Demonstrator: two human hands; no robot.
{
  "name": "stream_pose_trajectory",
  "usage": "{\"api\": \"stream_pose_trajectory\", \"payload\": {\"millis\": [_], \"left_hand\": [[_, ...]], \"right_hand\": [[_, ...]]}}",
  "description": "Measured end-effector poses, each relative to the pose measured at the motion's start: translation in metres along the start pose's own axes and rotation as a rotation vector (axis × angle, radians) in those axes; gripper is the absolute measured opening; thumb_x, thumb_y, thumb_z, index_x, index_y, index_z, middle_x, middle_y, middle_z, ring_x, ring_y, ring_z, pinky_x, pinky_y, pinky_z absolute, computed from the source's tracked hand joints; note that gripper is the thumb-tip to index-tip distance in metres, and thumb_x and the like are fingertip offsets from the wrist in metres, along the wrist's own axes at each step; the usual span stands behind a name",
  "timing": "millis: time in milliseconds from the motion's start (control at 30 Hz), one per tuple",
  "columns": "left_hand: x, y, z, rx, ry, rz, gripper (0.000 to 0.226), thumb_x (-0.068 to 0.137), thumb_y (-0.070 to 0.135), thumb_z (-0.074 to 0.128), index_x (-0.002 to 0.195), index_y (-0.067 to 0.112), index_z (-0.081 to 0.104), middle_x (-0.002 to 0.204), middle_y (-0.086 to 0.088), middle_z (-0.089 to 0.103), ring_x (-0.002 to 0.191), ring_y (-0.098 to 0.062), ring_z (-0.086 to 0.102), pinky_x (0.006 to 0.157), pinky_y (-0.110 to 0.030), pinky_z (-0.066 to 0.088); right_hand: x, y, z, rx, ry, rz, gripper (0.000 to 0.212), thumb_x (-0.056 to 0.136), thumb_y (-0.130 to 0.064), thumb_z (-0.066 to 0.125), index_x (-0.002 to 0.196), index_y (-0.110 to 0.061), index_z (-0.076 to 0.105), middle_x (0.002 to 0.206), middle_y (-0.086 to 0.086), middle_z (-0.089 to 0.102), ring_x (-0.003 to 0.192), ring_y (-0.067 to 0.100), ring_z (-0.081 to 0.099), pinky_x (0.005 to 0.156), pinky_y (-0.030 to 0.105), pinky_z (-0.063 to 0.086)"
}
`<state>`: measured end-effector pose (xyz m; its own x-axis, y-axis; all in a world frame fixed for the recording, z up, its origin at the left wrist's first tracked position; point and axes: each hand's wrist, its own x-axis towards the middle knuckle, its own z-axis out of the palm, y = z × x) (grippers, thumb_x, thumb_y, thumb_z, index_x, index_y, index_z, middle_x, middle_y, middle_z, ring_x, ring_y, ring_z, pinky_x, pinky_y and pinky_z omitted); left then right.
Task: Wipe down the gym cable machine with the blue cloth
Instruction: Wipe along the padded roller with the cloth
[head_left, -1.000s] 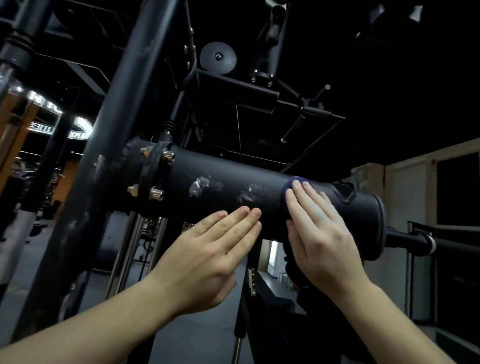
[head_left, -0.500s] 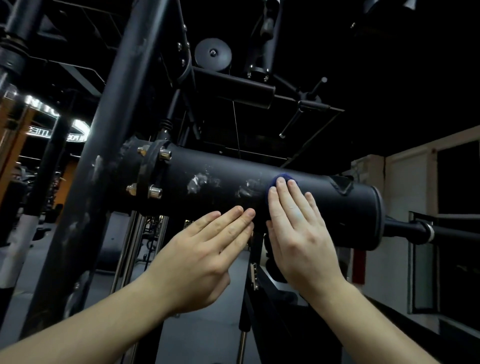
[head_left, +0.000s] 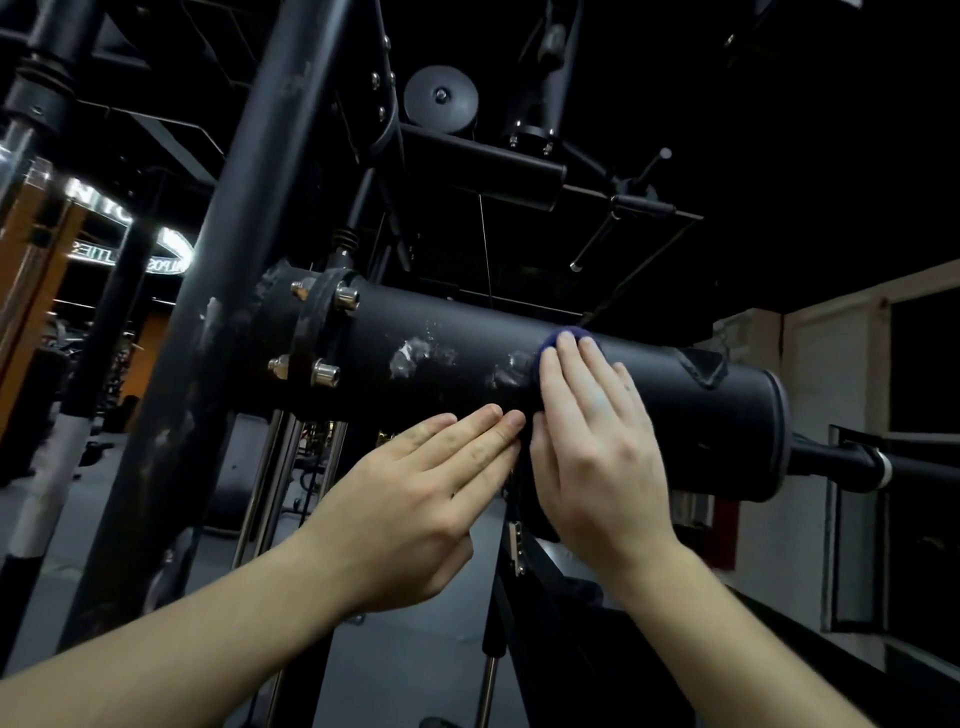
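Observation:
A thick black padded roller (head_left: 675, 395) of the cable machine runs across the middle, bolted at its left end to a slanted black post (head_left: 223, 322). White smears (head_left: 410, 358) mark its front. My right hand (head_left: 592, 447) lies flat on the roller with straight fingers, pressing the blue cloth (head_left: 563, 335) against it; only the cloth's top edge shows above my fingertips. My left hand (head_left: 415, 499) rests with straight fingers on the roller's underside, just left of the right hand, holding nothing.
A flange with several silver bolts (head_left: 322, 332) joins roller and post. A thinner bar (head_left: 852, 465) sticks out of the roller's right end. A pulley (head_left: 441, 98) and crossbars hang above. Chrome guide rods (head_left: 280, 467) run down below. A pale wall (head_left: 831, 374) is at right.
My right hand has slid the cloth leftward along the roller toward the white smears. My left hand has stayed on the underside and now nearly touches the right hand.

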<state>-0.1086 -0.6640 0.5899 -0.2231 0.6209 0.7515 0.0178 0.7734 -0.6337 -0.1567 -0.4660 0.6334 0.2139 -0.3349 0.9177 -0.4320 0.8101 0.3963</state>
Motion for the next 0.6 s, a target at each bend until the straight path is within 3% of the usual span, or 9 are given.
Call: {"api": "stream_pose_trajectory", "payload": {"millis": [267, 500, 600], "left_hand": [[-0.004, -0.023, -0.001, 0.083, 0.010, 0.043, 0.076, 0.086, 0.030, 0.054, 0.157, 0.005, 0.042, 0.169, -0.015, 0.029, 0.156, -0.032, 0.028, 0.123, -0.048, 0.027], [-0.006, -0.018, 0.002, 0.064, 0.030, 0.018, 0.075, 0.088, 0.029, 0.051, 0.158, 0.006, 0.040, 0.170, -0.015, 0.027, 0.158, -0.031, 0.025, 0.125, -0.048, 0.025], [-0.007, -0.025, -0.001, 0.077, 0.042, 0.041, 0.074, 0.089, 0.030, 0.051, 0.158, 0.007, 0.040, 0.169, -0.014, 0.028, 0.157, -0.031, 0.027, 0.126, -0.046, 0.024]], "right_hand": [[0.021, 0.029, -0.004, -0.033, -0.102, -0.285, 0.050, 0.104, -0.024, 0.046, 0.147, 0.001, 0.051, 0.157, 0.018, 0.043, 0.151, 0.030, 0.035, 0.120, 0.047, 0.034], [-0.006, 0.014, 0.003, -0.089, 0.002, -0.162, 0.059, 0.105, -0.040, 0.053, 0.147, 0.001, 0.051, 0.156, 0.019, 0.043, 0.149, 0.034, 0.037, 0.120, 0.052, 0.034], [0.000, 0.020, 0.002, -0.095, -0.014, -0.229, 0.065, 0.105, -0.048, 0.051, 0.146, 0.001, 0.051, 0.157, 0.019, 0.043, 0.149, 0.033, 0.037, 0.118, 0.053, 0.036]]}}
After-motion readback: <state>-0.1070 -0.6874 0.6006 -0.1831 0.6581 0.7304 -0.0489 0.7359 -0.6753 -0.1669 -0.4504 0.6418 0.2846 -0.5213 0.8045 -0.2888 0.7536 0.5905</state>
